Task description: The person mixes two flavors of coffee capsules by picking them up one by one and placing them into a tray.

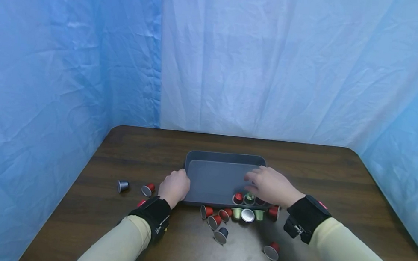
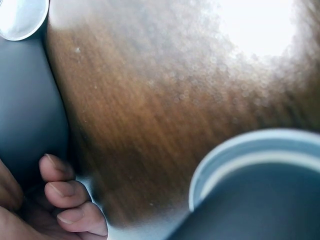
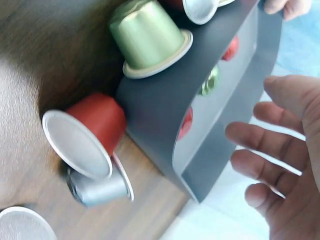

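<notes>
A dark grey tray (image 1: 211, 180) lies on the wooden table. My left hand (image 1: 174, 187) grips its left edge; in the left wrist view the fingers (image 2: 67, 192) curl at the tray's corner. Above the tray's right part is my right hand (image 1: 274, 187), fingers spread and holding nothing in the right wrist view. Inside, along the near wall, a red coffee capsule (image 1: 238, 197) and a green capsule (image 1: 249, 198) stand in a row with another capsule (image 1: 260, 201), partly hidden under the right hand. Just outside that wall sits a light green capsule (image 3: 147, 37), close to a red capsule (image 3: 100, 122).
Several loose capsules are strewn in front of the tray, among them a dark capsule (image 1: 221, 235) and a red one (image 1: 272, 250). Left of the left hand lie a dark blue capsule (image 1: 122, 186) and a red capsule (image 1: 148, 189). Blue sheeting (image 1: 255, 67) hangs behind the table.
</notes>
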Tool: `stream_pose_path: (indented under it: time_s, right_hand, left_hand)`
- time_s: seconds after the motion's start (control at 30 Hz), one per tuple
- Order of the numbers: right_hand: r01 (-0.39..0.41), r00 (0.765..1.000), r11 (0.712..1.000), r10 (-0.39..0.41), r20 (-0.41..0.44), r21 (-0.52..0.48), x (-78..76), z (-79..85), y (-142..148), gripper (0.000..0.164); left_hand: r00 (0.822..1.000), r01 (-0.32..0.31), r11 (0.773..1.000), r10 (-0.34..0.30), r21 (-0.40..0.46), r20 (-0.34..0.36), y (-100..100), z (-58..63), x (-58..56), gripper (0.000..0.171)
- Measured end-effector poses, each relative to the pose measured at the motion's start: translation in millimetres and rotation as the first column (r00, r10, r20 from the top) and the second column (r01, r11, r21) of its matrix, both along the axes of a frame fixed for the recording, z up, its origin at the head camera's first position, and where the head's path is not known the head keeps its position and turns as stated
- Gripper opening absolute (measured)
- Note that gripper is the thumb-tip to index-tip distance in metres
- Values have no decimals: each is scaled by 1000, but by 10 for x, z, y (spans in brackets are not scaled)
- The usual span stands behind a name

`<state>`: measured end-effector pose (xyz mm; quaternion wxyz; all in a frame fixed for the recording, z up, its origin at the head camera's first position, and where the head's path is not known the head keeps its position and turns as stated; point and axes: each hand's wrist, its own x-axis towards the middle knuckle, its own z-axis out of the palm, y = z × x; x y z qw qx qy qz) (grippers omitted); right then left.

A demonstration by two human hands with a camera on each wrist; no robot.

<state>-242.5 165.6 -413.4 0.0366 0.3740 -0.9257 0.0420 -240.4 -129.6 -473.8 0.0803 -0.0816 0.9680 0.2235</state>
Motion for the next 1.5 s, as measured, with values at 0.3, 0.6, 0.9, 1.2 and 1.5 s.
stream_pose_path:
  time_s: [0.3, 0.6, 0.9, 1.2, 1.5]
  right_hand:
    - [141, 990, 990, -141, 22, 4, 5, 128, 199, 24]
    - [222, 973, 975, -220, 72, -23, 20, 116, 468, 16]
    - [245, 966, 970, -243, 86, -8, 29, 106, 696, 14]
    - [345, 921, 938, -347, 175, 46, 79, 142, 906, 15]
    - [465, 851, 881, -473, 228, 91, 169, 113, 1150, 18]
  left_hand:
    - [1000, -6, 1000, 6, 7, 9, 0, -3, 2, 30]
    - [1000, -1, 1000, 1, 6, 12, -3, -16, 1, 30]
    - [999, -22, 1000, 21, 8, 34, 8, 4, 12, 30]
    - [999, -20, 1000, 19, 6, 38, 25, 13, 12, 29]
    - [1000, -15, 1000, 14, 11, 27, 12, 6, 4, 28]
